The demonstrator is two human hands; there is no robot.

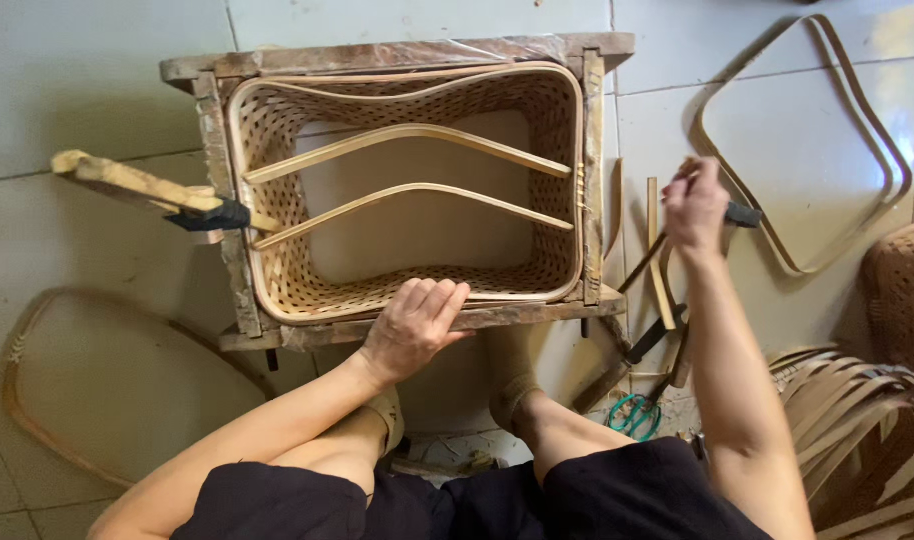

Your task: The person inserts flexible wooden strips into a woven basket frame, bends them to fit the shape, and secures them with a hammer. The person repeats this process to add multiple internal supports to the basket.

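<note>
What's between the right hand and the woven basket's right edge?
Head view: loose bamboo strips lie on the floor tiles between the right hand and the woven basket in its wooden frame.

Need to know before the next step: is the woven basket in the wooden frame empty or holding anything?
Empty. The woven basket shows its bare floor; only two curved bamboo strips span its opening.

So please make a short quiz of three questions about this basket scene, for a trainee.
1. True or false: the left hand rests on the near rim of the woven basket.
2. How many curved strips cross the basket's open bottom?
3. The right hand is: A) inside the basket, B) over the floor beside the wooden frame, C) on the green-handled scissors.

Key: 1 true; 2 two; 3 B.
</note>
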